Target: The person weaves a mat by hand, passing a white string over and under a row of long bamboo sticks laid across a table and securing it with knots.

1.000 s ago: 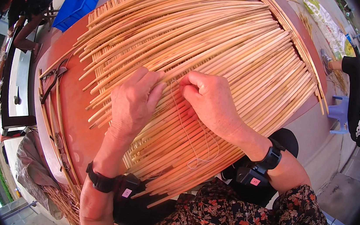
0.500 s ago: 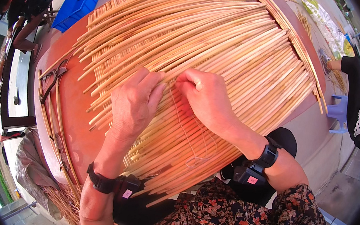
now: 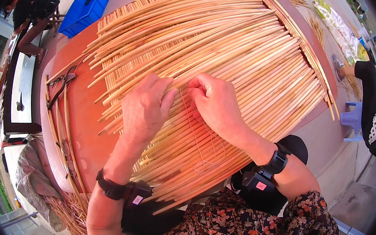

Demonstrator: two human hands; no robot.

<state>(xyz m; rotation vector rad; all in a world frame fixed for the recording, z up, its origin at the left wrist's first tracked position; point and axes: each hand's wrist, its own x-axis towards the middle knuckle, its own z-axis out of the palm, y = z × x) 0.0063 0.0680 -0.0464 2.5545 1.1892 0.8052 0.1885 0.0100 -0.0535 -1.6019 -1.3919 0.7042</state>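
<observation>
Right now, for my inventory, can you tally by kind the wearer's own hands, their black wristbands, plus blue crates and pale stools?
Left hand and right hand: 2
Black wristbands: 2
Blue crate: 1
Pale stool: 1
Total: 6

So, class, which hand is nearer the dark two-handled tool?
Left. The left hand is to the right of the tool, over the sticks; the right hand is farther right.

Sticks (image 3: 238, 54) lt tan, tabletop (image 3: 85, 118) orange-red, crate (image 3: 80, 15) blue, shirt (image 3: 259, 226) blk w/ red leaves.

Illegible labels (image 3: 261, 186) on wrist devices (image 3: 250, 179)
</observation>
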